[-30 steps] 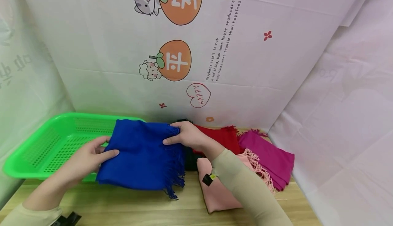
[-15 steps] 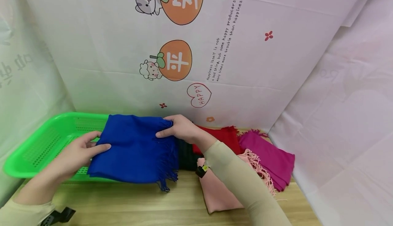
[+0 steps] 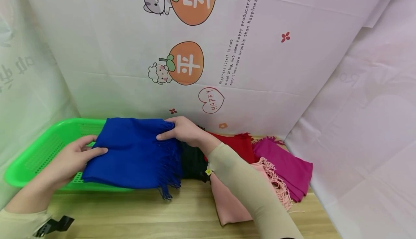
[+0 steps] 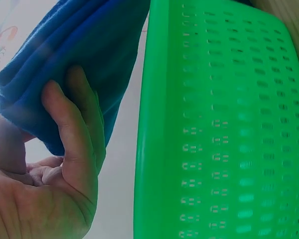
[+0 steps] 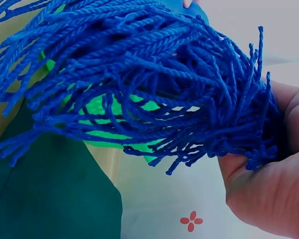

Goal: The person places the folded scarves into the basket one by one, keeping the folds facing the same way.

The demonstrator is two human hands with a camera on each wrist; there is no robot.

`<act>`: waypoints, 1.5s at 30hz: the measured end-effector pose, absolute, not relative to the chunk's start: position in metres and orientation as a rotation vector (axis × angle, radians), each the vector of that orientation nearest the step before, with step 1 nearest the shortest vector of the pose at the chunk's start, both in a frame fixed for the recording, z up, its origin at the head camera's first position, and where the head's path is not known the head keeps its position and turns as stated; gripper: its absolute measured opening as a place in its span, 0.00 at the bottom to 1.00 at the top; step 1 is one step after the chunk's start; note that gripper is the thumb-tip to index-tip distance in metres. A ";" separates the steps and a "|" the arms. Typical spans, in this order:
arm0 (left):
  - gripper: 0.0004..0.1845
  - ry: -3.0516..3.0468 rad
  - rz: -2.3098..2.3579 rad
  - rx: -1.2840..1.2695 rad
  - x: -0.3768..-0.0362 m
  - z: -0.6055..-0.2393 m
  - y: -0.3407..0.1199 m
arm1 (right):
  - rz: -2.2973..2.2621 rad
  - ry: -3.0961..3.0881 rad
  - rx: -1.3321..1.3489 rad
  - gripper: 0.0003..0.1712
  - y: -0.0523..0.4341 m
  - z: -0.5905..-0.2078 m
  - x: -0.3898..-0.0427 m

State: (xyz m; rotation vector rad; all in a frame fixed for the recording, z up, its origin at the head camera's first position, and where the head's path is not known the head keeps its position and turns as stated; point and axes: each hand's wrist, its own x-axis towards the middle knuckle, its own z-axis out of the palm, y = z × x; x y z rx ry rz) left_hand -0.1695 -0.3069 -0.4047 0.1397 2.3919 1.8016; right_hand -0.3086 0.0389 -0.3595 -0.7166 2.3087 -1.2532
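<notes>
A folded blue scarf (image 3: 130, 156) with a fringed right end is held up over the right part of a green plastic basket (image 3: 42, 156). My left hand (image 3: 71, 157) grips its left edge, thumb on top and fingers underneath, as the left wrist view shows beneath the folded layers (image 4: 74, 55). At the far right corner, beside the fringe, my right hand (image 3: 185, 132) pinches the scarf between thumb and fingers. In the right wrist view the blue fringe (image 5: 154, 84) hangs loose in front of that hand (image 5: 274, 184).
Right of the basket, a dark green folded scarf (image 3: 193, 161) lies partly under the blue one. Beyond are a red scarf (image 3: 232, 147), a pink fringed scarf (image 3: 229, 203) and a magenta scarf (image 3: 286, 165). White printed cloth walls (image 3: 260, 69) enclose the wooden table (image 3: 156, 217).
Both hands have carried the blue scarf left and slightly away from me, further over the green basket. More of the dark green scarf now shows.
</notes>
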 end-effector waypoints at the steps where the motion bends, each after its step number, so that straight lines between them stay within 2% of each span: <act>1: 0.21 2.395 1.805 0.139 -0.170 -0.404 -0.308 | -1.247 2.314 -0.717 0.45 0.037 -0.359 -0.309; 5: 0.15 2.391 1.812 0.130 -0.172 -0.404 -0.316 | -1.240 2.308 -0.724 0.44 0.030 -0.360 -0.312; 14: 0.08 2.405 1.822 0.075 -0.176 -0.403 -0.334 | -1.231 2.320 -0.765 0.45 0.012 -0.358 -0.314; 20: 0.09 2.433 1.827 0.072 -0.177 -0.402 -0.345 | -1.256 2.293 -0.790 0.39 -0.001 -0.358 -0.316; 28: 0.10 2.441 1.827 0.027 -0.178 -0.405 -0.360 | -1.280 2.288 -0.723 0.47 -0.018 -0.365 -0.317; 45: 0.06 2.559 1.714 -0.087 -0.175 -0.415 -0.378 | -1.364 2.270 -0.623 0.45 -0.050 -0.384 -0.316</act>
